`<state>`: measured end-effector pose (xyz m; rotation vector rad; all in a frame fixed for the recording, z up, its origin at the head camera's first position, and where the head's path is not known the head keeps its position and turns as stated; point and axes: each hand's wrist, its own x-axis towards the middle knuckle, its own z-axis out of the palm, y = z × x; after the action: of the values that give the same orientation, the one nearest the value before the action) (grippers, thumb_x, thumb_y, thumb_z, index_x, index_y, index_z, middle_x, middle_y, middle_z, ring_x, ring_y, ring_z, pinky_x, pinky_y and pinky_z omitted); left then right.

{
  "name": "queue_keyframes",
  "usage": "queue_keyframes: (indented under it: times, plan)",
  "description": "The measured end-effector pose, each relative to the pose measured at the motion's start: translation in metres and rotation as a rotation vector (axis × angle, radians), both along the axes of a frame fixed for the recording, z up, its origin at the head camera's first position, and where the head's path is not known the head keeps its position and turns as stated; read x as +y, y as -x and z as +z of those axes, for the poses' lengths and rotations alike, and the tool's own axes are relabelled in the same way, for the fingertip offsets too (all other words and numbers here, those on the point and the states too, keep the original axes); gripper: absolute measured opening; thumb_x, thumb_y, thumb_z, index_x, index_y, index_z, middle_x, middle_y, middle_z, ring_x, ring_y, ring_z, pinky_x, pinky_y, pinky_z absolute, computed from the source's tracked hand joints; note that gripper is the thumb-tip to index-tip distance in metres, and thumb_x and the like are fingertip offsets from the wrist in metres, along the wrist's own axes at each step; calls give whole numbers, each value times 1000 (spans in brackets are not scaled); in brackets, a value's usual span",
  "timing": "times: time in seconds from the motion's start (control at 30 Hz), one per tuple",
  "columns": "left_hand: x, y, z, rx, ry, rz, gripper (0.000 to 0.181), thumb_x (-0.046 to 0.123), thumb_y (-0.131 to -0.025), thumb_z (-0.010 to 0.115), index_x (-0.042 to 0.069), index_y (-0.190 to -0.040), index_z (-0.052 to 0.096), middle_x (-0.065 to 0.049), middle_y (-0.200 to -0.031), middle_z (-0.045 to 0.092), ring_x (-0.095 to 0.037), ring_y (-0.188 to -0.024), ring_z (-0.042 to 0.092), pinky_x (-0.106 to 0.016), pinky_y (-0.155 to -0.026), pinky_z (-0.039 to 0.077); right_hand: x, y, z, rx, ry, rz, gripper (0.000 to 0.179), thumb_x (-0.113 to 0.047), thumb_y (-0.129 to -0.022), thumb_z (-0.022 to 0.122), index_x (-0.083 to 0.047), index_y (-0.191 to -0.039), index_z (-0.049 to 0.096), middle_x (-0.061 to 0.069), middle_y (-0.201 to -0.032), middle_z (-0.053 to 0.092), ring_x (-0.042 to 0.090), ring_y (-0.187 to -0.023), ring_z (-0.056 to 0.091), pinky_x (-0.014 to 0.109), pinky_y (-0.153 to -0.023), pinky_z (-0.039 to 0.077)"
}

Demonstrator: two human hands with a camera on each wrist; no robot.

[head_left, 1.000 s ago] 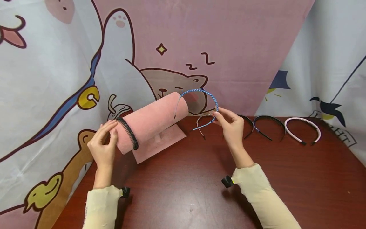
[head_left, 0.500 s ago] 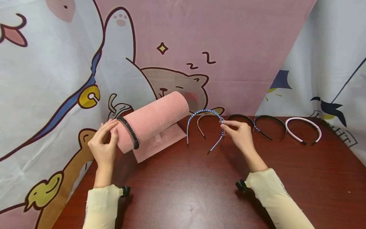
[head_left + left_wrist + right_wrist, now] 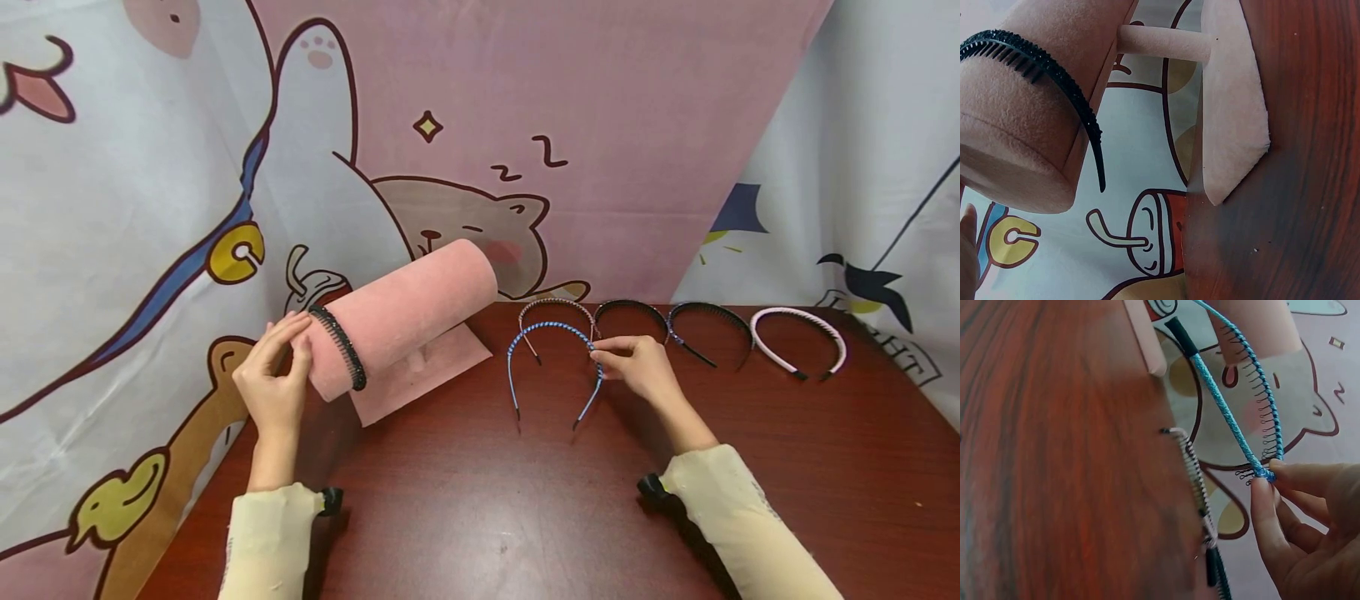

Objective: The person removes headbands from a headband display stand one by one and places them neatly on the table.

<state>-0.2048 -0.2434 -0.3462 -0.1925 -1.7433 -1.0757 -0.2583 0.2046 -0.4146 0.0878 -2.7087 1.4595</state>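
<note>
My left hand (image 3: 273,375) rests its fingers against the near end of a pink plush headband stand (image 3: 408,308), a horizontal roll on a post and flat base. Around that roll, close to the hand, sits a black sparkly headband (image 3: 339,348) with comb teeth, clearer in the left wrist view as a black band (image 3: 1063,81). My right hand (image 3: 637,365) pinches the side of a blue wrapped headband (image 3: 552,326) between thumb and fingertips. The band's two tips point down towards the table; whether they touch it I cannot tell. In the right wrist view the blue headband (image 3: 1229,415) shows wire loops inside.
Behind the blue band stands a thin beaded headband (image 3: 557,302). To its right a black headband (image 3: 632,302), a dark toothed headband (image 3: 708,307) and a pale pink headband (image 3: 798,313) form a row. Patterned cloth (image 3: 637,150) hangs behind the brown table (image 3: 450,508).
My right hand has carried the blue headband away from the stand's far end, to the right and down, in front of the row. The left hand stays at the stand.
</note>
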Motion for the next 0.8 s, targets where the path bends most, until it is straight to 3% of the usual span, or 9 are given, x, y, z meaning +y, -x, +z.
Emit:
queue_keyframes:
  times: [0.17, 0.4, 0.6, 0.8]
  plan:
    - [1, 0, 1, -1, 3, 5, 16, 0, -85, 69, -6, -98, 77, -25, -102, 75, -2, -105, 70, -28, -111, 44, 7, 2, -7, -57, 5, 14, 30, -15, -92, 70, 6, -114, 72, 15, -87, 77, 3, -61, 69, 29, -65, 61]
    - [1, -1, 1, -6, 7, 8, 16, 0, -86, 69, -5, -97, 77, -25, -102, 75, -1, -105, 69, -24, -110, 44, 14, 4, -15, -163, 33, 38, 31, -14, -94, 68, 7, -116, 70, 19, -97, 76, 4, -68, 70, 27, -68, 61]
    - [1, -1, 0, -10, 10, 16, 15, 1, -86, 69, -5, -98, 77, -24, -102, 75, -2, -105, 70, -24, -110, 44, 19, 7, -20, -235, 49, 62, 32, -14, -94, 68, 8, -117, 69, 15, -99, 76, 3, -68, 68, 25, -67, 60]
    - [1, -1, 1, -7, 12, 15, 15, 0, -85, 69, -5, -97, 77, -24, -101, 75, -13, -105, 72, -24, -110, 44, 22, 9, -23, -281, 44, 61, 31, -14, -95, 67, 9, -117, 69, 11, -95, 76, 3, -64, 68, 24, -64, 60]
